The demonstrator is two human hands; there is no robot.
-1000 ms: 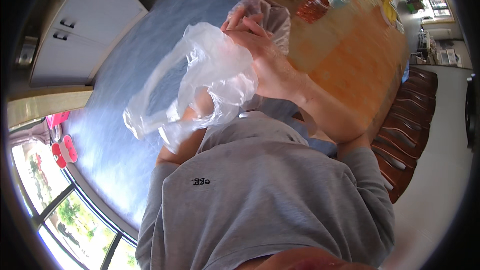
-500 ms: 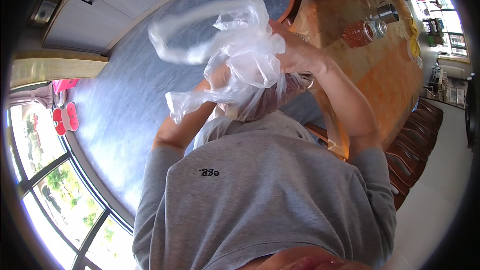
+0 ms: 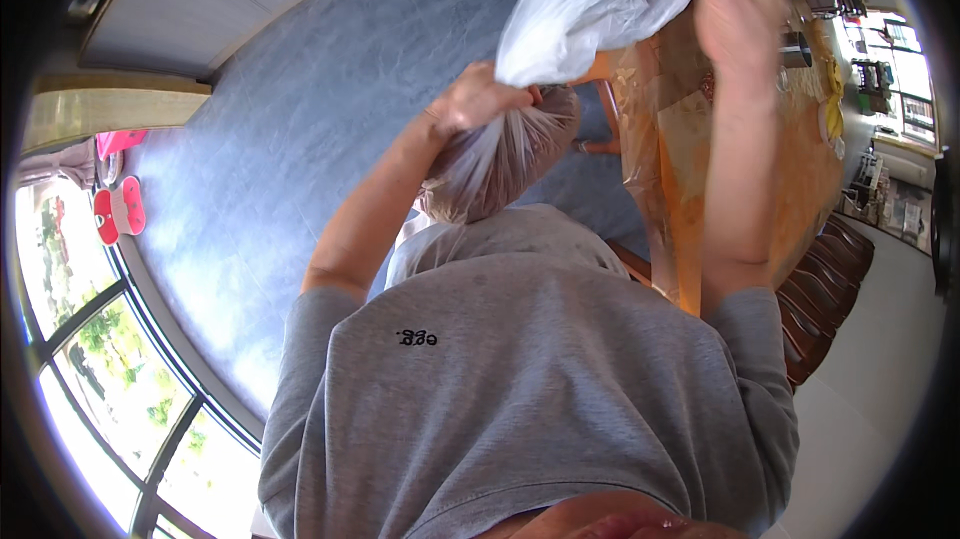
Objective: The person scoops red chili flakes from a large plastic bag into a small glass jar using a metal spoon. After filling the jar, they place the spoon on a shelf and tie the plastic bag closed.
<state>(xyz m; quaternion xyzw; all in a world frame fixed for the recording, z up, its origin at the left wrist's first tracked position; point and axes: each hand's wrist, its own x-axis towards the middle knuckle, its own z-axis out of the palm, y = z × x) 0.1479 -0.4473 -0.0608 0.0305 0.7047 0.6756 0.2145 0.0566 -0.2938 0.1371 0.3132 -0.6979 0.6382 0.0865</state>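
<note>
A clear plastic bag (image 3: 492, 164) bulges with reddish-brown contents that I cannot make out. It hangs over the front of my clothes, above my lap. My left hand (image 3: 474, 99) is closed round its gathered neck, where the plastic creases tightly. Above that fist the loose whitish top of the bag (image 3: 585, 14) fans up and to the right, toward my right hand (image 3: 738, 9). That hand is raised over the table's edge and somewhat blurred, its fingertips cut off by the upper border. The plastic meets it by the thumb, and it appears to grip the bag's end.
To the right stands a table (image 3: 745, 219) under an orange-brown, shiny cover. A dark cylindrical container (image 3: 797, 50) and a yellow item (image 3: 831, 99) lie on it. Brown wooden chairs (image 3: 825, 284) line its near right side. Pink-red slippers (image 3: 121, 210) rest on the floor by the window at left.
My right hand has moved up and right from the bag's neck, drawing the loose plastic that way. My left hand now shows at the neck, and the filled part is more exposed.
</note>
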